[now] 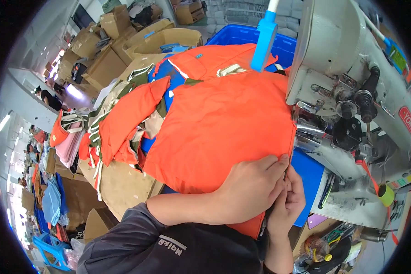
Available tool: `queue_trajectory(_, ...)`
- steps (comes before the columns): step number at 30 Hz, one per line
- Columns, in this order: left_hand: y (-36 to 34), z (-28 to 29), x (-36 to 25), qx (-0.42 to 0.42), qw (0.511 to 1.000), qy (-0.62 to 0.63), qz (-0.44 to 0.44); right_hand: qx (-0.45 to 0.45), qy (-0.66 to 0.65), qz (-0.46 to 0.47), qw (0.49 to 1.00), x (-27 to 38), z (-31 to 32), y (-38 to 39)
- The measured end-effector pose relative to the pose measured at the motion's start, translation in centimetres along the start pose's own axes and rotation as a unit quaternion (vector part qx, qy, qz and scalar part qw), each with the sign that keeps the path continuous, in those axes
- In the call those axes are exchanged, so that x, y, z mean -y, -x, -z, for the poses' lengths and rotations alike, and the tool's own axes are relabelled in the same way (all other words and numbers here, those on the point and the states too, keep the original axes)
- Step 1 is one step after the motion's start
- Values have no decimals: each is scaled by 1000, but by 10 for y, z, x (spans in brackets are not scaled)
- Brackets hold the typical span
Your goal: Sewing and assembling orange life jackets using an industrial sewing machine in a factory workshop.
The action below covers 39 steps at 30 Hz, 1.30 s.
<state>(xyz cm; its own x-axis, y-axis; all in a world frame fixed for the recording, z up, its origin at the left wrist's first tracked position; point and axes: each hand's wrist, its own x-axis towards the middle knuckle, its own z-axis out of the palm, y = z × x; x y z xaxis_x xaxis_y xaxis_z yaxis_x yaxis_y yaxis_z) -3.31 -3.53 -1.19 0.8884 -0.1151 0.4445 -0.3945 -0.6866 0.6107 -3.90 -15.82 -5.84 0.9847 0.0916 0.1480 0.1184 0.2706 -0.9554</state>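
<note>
cloth (223,128), orange, is pinched at its edge by left hand (253,185) and right hand (287,201), that edge running twelve o'clock toward the sewing machine (331,41), left hand nearer.

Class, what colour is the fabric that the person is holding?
The fabric is plain bright orange-red, best seen in the head view.

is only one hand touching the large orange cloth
No, the left hand and right hand both hold the edge of the large orange cloth.
</note>
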Motion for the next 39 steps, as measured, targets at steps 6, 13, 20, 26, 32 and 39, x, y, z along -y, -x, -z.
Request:
queue_trajectory(6,-13,-6,7,-5,1000,4,-1,-6,-10,-4,1000,0,-2,-17)
queue_trajectory(13,-27,-14,16,-24,1000,6,-6,-19,32,-2,999,-4,0,-36)
queue_trajectory(20,-36,-11,30,-11,999,20,-23,-2,20,-1,1000,-6,4,-52)
queue_trajectory(26,59,15,74,-68,993,14,-96,-10,22,-25,999,0,3,-50)
queue_trajectory(32,134,43,158,54,964,-258,-32,83,212,-29,973,0,30,-18)
queue_trajectory(39,53,77,137,176,951,-252,-1,25,182,-47,982,6,6,-6)
